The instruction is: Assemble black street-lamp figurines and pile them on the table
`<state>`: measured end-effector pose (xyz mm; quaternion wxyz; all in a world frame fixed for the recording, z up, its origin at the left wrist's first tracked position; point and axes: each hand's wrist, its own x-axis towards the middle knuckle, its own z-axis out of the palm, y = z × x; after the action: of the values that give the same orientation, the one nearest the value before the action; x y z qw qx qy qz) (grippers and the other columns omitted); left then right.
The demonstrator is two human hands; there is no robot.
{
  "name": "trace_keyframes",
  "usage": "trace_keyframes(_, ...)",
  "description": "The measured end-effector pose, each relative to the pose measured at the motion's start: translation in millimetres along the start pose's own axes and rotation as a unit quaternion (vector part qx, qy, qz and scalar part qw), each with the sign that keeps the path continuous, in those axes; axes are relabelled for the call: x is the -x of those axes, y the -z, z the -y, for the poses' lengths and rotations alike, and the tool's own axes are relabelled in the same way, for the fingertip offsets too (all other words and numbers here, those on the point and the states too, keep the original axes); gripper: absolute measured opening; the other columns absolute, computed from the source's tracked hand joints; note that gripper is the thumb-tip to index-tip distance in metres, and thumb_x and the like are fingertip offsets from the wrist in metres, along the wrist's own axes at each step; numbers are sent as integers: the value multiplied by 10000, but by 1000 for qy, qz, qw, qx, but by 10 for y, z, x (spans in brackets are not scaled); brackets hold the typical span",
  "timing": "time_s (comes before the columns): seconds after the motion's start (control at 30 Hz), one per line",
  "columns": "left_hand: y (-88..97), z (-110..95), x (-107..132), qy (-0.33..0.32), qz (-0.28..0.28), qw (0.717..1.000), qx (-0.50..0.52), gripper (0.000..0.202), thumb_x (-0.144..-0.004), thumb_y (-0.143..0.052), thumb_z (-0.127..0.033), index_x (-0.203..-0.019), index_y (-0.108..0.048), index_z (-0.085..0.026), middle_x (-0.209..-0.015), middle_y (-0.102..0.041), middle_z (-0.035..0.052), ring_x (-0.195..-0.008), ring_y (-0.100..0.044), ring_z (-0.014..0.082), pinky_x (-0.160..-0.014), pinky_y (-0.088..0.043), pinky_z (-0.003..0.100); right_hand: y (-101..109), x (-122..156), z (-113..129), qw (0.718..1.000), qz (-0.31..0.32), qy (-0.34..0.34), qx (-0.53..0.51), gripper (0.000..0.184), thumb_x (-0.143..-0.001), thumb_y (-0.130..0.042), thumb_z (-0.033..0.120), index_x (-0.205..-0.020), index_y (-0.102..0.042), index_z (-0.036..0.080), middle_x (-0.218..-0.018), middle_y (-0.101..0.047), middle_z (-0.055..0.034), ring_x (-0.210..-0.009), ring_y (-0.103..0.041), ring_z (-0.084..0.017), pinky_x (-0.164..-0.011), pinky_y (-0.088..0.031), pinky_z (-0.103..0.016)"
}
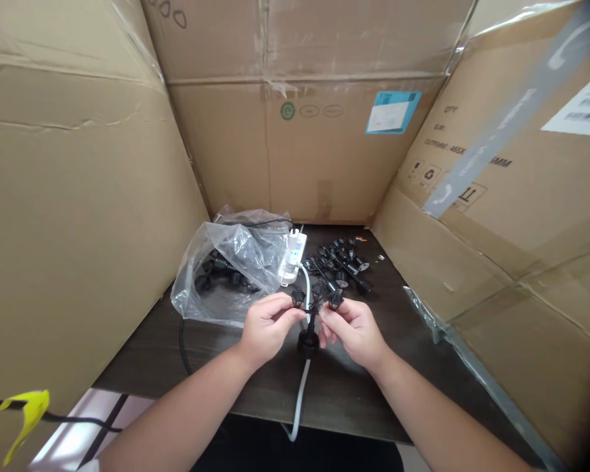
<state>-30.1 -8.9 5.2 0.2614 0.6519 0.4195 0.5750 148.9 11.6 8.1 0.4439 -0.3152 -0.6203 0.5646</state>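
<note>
Black plastic fittings (314, 308) stand above the worktop (216, 367), the left hand (268, 328) and right hand (354, 331) each pinching one, near a heap of loose fittings (339, 265) and a clear plastic bag (226, 262).

1. A black branched plastic fitting (314, 308) is plain black, as is a heap of small black plastic fittings (337, 262).
2. A white rectangular power strip (294, 259) and a white round cable (299, 400) match.
3. A clear plastic bag (233, 262) is colourless, streaked with white creases.
4. A tan cardboard box wall (216, 151) carries a teal-blue paper label (393, 112) and a green round logo (288, 111).
5. A dark brown tabletop (255, 387) lies below.
6. A bright yellow plastic clip (27, 416) sits on a black cord (78, 418).
</note>
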Motion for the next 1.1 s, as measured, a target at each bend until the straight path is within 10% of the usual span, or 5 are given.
trace_keyframes(0.3,-4,41,14,38,44,988,142,171,-713,-789,-246,-843,-740,-146,-780,-650,49,-721,-615,170,-662,-526,276,45,-5,-49,998,1,-3,-68,373,-854,-650,391,-589,-523,162,-447,-508,38,-389,-576,-137,-417,-411,-237)
trace_keyframes(0.77,-16,-71,-27,154,26,974,166,145,-755,-694,-225,-647,-693,-129,-656,-630,25,-639,-567,140,-637,-476,261,35,-16,-127,995,21,-25,-93,279,-858,-663,358,-685,-589,152,-466,-515,44,-391,-523,-107,-432,-478,-256)
trace_keyframes(1.1,14,-9,-3,132,31,980,145,145,-815,-663,-268,-843,-735,-146,-869,-710,59,-829,-639,181,-780,-498,281,212,-75,34,993,-38,115,5,379,-830,-691,392,-1156,-604,218,-986,-654,-75,-903,-640,-198,-800,-568,-343)
